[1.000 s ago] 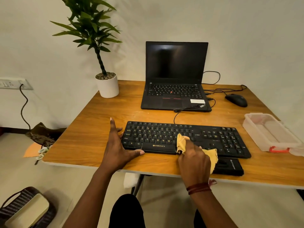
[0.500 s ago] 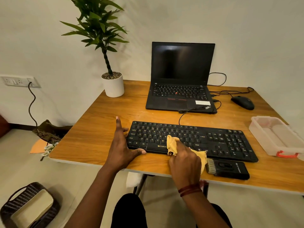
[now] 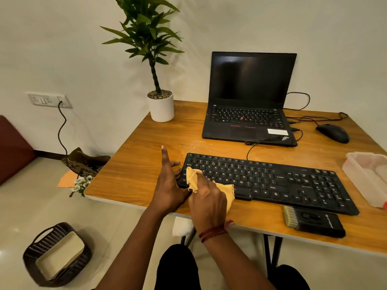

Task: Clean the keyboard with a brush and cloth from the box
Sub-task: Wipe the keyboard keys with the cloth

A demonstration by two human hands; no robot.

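Observation:
A black keyboard (image 3: 278, 183) lies across the near part of the wooden table (image 3: 134, 170). My right hand (image 3: 207, 201) grips a yellow cloth (image 3: 193, 178) and presses it on the keyboard's front left corner. My left hand (image 3: 167, 185) rests flat on the table against the keyboard's left end, fingers spread, thumb hidden behind the right hand. A black brush (image 3: 314, 221) with pale bristles lies in front of the keyboard's right end. The clear plastic box (image 3: 366, 174) stands at the table's right edge.
An open black laptop (image 3: 249, 101) sits behind the keyboard, with a black mouse (image 3: 333, 132) and cables to its right. A potted plant (image 3: 160, 107) stands at the back left corner. On the floor left is a dark basket (image 3: 56, 254).
My right hand has slid the cloth leftward along the keyboard's front edge, from the middle to the left corner. The left hand stays braced at the left end. The view has shifted left.

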